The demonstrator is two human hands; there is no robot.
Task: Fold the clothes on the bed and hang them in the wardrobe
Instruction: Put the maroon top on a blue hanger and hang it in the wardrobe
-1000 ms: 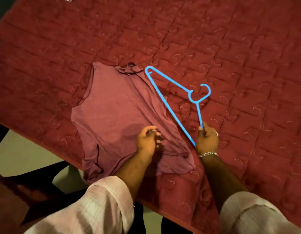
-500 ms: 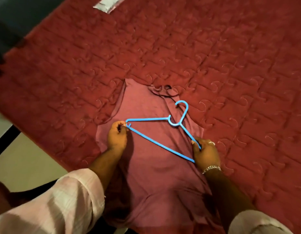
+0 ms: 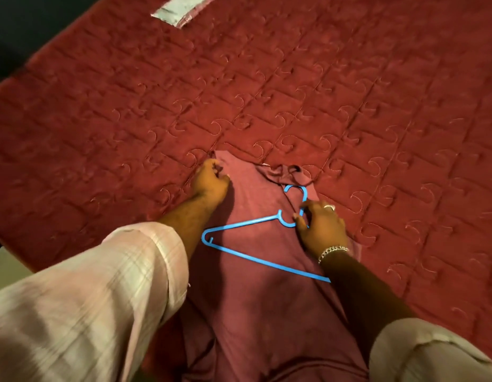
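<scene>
The blue hanger (image 3: 255,245) now lies flat on the maroon shirt (image 3: 255,299), which is spread on the red quilted bed (image 3: 349,92) with its collar at the far end and its hem running off the near edge. Half a second ago both hands held the hanger at its two ends; now the left hand (image 3: 210,180) has let go of the hanger's left corner and moved to the far left shoulder of the shirt, where its curled fingers pinch the fabric. The right hand (image 3: 320,227) has slid from the hanger's right end up to the neck just under the hook, and grips it there, with the hook pointing at the crumpled collar.

This looks like the start of dressing the hanger: one hand lifting a shoulder open, the other steering the hook toward the neck hole. The shirt is not yet on the hanger, and no wardrobe is in view. A pale folded item (image 3: 181,11) lies at the bed's far edge.
</scene>
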